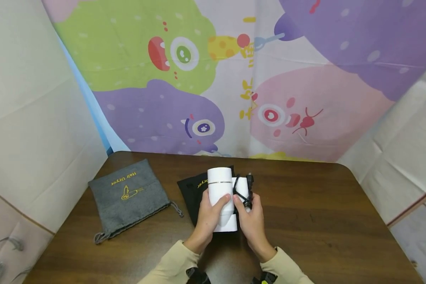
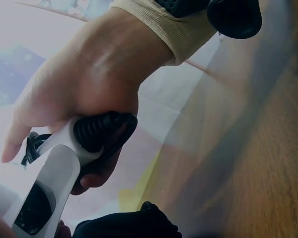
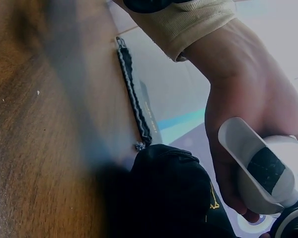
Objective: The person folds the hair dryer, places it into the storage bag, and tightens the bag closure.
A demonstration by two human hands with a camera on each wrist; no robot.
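Observation:
Both hands hold a white hair dryer (image 1: 219,191) over the middle of the table in the head view. My left hand (image 1: 206,221) grips its barrel, thumb across the front. On the other side my right hand (image 1: 253,225) grips the white handle (image 1: 240,185), around which a black cord (image 1: 247,199) is bundled. The flared white nozzle (image 3: 233,134) points toward the person. In the left wrist view the cord's ribbed black sleeve (image 2: 92,133) comes out of the handle's end, under the right palm. Below the dryer lies a black pouch (image 1: 189,193) with yellow lettering, partly hidden.
A grey drawstring pouch (image 1: 131,201) marked "Hair Dryer" lies flat at the table's left, its cord ends sticking out. The brown wooden table (image 1: 305,213) ends at a cartoon-printed curtain (image 1: 234,79) at the back. White cloth panels (image 1: 39,98) stand at both sides.

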